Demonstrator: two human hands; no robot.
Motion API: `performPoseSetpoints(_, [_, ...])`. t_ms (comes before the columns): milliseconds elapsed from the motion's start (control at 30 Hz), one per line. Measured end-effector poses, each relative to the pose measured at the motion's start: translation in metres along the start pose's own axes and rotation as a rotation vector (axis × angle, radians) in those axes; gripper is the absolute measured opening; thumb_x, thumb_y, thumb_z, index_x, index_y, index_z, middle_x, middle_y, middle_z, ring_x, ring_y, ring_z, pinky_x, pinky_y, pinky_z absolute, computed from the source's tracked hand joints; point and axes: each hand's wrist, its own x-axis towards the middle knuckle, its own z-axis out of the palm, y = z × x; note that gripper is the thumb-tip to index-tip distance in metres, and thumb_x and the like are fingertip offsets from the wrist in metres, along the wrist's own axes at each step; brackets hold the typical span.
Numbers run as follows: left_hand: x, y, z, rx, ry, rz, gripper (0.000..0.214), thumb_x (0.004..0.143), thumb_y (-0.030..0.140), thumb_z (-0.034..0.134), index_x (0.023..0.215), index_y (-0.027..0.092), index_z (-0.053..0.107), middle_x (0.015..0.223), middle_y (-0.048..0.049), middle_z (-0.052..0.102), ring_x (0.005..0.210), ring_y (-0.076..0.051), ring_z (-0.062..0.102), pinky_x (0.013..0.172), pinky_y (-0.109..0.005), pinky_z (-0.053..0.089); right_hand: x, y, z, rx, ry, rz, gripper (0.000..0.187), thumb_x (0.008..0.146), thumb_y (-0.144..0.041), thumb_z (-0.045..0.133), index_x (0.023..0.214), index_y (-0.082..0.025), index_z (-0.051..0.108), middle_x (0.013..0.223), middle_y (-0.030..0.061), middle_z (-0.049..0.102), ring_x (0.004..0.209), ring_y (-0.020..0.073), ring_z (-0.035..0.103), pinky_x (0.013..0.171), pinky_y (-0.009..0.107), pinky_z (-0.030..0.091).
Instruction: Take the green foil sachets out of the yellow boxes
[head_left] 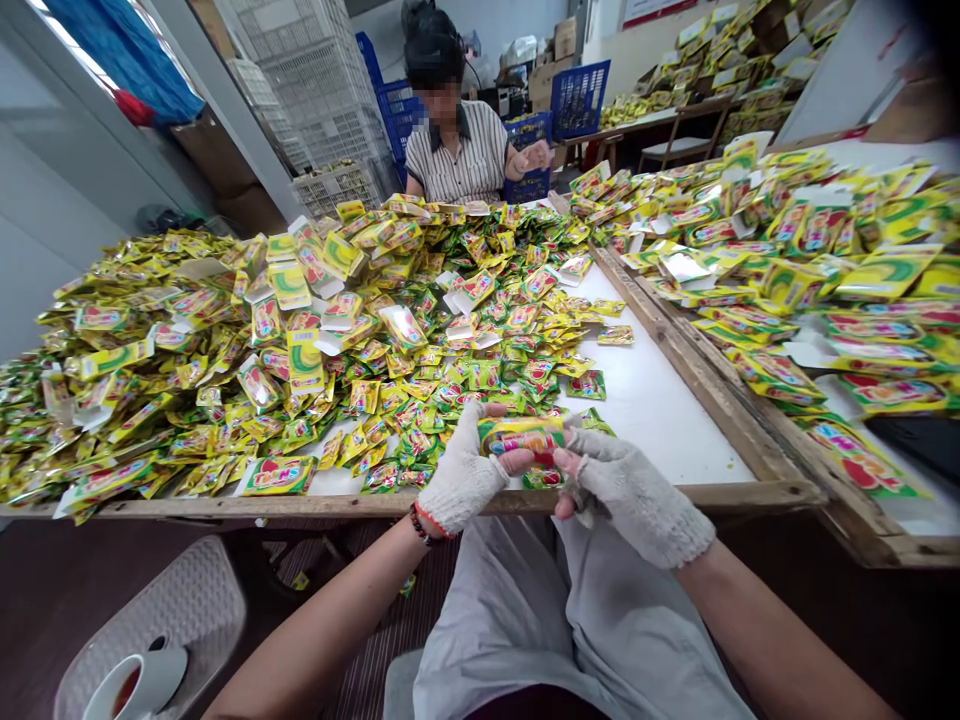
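Between my two gloved hands, over the table's front edge, is a small yellow and green printed box (525,437). My left hand (466,468) grips its left end, thumb across the front. My right hand (626,485) closes on the right end with thumb and fingers; parts of those fingers are hidden behind the box and glove. Both gloves are white knit with bare fingertips. Just beyond my hands lie many small green and yellow sachets (420,440). A flat printed carton (277,476) rests near the front edge, left of my left hand.
A wooden rail (675,330) divides the white tabletop (660,400). Cartons (885,330) are heaped right of it; a mixed pile (187,340) covers the left. Across the table sits a person (457,150). A cup (139,685) stands on a plastic stool (187,590) at lower left.
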Motion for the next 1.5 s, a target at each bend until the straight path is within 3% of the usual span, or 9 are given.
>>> performPoseSetpoints(100, [0.0, -0.001, -0.002, -0.003, -0.01, -0.037, 0.054, 0.067, 0.037, 0.078, 0.107, 0.019, 0.047, 0.094, -0.0052, 0.068, 0.082, -0.019, 0.066, 0.073, -0.029, 0.052, 0.0, 0.0, 0.001, -0.076, -0.043, -0.031, 0.042, 0.082, -0.053, 0.054, 0.092, -0.014, 0.063, 0.048, 0.0014, 0.062, 0.037, 0.009, 0.048, 0.038, 0.019, 0.036])
performPoseSetpoints(267, [0.002, -0.006, -0.006, -0.023, 0.078, -0.051, 0.047, 0.067, 0.037, 0.078, 0.101, 0.019, 0.05, 0.095, -0.0038, 0.068, 0.082, -0.016, 0.064, 0.074, -0.028, 0.051, 0.0, 0.001, -0.006, -0.054, 0.244, -0.099, 0.039, 0.078, -0.048, 0.061, 0.098, -0.015, 0.063, 0.049, -0.0008, 0.061, 0.041, 0.0089, 0.05, 0.04, 0.018, 0.034])
performPoseSetpoints(500, [-0.005, -0.009, 0.001, 0.015, 0.02, -0.07, 0.05, 0.065, 0.038, 0.079, 0.099, 0.019, 0.049, 0.088, -0.0032, 0.067, 0.079, -0.017, 0.064, 0.071, -0.028, 0.05, -0.005, 0.007, -0.003, -0.127, -0.032, -0.015, 0.035, 0.085, -0.05, 0.052, 0.086, -0.016, 0.061, 0.052, 0.0018, 0.064, 0.039, 0.0083, 0.046, 0.041, 0.02, 0.034])
performPoseSetpoints(833, [-0.003, -0.005, -0.011, 0.18, -0.028, -0.053, 0.035, 0.079, 0.047, 0.063, 0.094, 0.018, 0.05, 0.074, -0.0002, 0.059, 0.067, -0.013, 0.058, 0.063, -0.025, 0.047, 0.02, 0.013, -0.01, -0.586, 0.026, -0.155, 0.039, 0.081, -0.043, 0.058, 0.05, -0.021, 0.048, 0.042, -0.0011, 0.055, 0.044, 0.0119, 0.051, 0.048, 0.025, 0.038])
performPoseSetpoints(1000, [0.015, 0.011, -0.041, 0.436, -0.102, 0.207, 0.05, 0.082, 0.042, 0.059, 0.125, 0.019, 0.046, 0.107, -0.0084, 0.06, 0.091, -0.019, 0.06, 0.076, -0.027, 0.048, 0.028, -0.012, -0.041, -0.228, 0.169, -0.112, 0.026, 0.072, -0.044, 0.067, 0.062, -0.021, 0.059, 0.05, 0.0001, 0.058, 0.043, 0.0121, 0.048, 0.043, 0.026, 0.035])
performPoseSetpoints(1100, [0.045, 0.022, -0.08, 0.73, 0.159, 0.285, 0.034, 0.085, 0.036, 0.052, 0.114, 0.017, 0.054, 0.104, -0.0078, 0.062, 0.092, -0.018, 0.058, 0.082, -0.028, 0.046, 0.026, -0.04, -0.077, 0.27, 0.532, -0.387, 0.01, 0.076, -0.037, 0.064, 0.077, -0.027, 0.066, 0.092, 0.0035, 0.069, 0.066, 0.0136, 0.059, 0.058, 0.027, 0.045])
performPoseSetpoints(1200, [0.077, 0.023, -0.122, 1.0, 0.382, 0.236, 0.021, 0.086, 0.03, 0.047, 0.094, 0.016, 0.06, 0.088, -0.0051, 0.064, 0.082, -0.016, 0.057, 0.077, -0.026, 0.044, 0.029, -0.059, -0.094, 0.408, 0.575, -0.504, 0.014, 0.087, -0.037, 0.051, 0.087, -0.035, 0.065, 0.13, -0.0028, 0.056, 0.097, 0.0167, 0.06, 0.069, 0.027, 0.046])
performPoseSetpoints(1367, [0.108, 0.006, -0.153, 1.285, 0.328, -0.089, 0.024, 0.077, 0.038, 0.058, 0.087, 0.017, 0.061, 0.087, -0.0074, 0.065, 0.081, -0.02, 0.058, 0.071, -0.027, 0.042, 0.081, -0.048, -0.047, 0.106, 0.349, -0.39, 0.017, 0.078, -0.035, 0.06, 0.092, -0.026, 0.059, 0.099, 0.0045, 0.066, 0.062, 0.0129, 0.059, 0.054, 0.027, 0.045])
performPoseSetpoints(1500, [0.115, -0.005, -0.148, 1.32, 0.2, -0.142, 0.03, 0.067, 0.042, 0.066, 0.085, 0.018, 0.062, 0.087, -0.0092, 0.065, 0.084, -0.025, 0.059, 0.07, -0.029, 0.043, 0.146, -0.028, -0.002, -0.471, 0.216, -0.351, 0.036, 0.079, -0.034, 0.059, 0.112, -0.019, 0.059, 0.101, 0.0072, 0.066, 0.069, 0.0151, 0.063, 0.064, 0.028, 0.048])
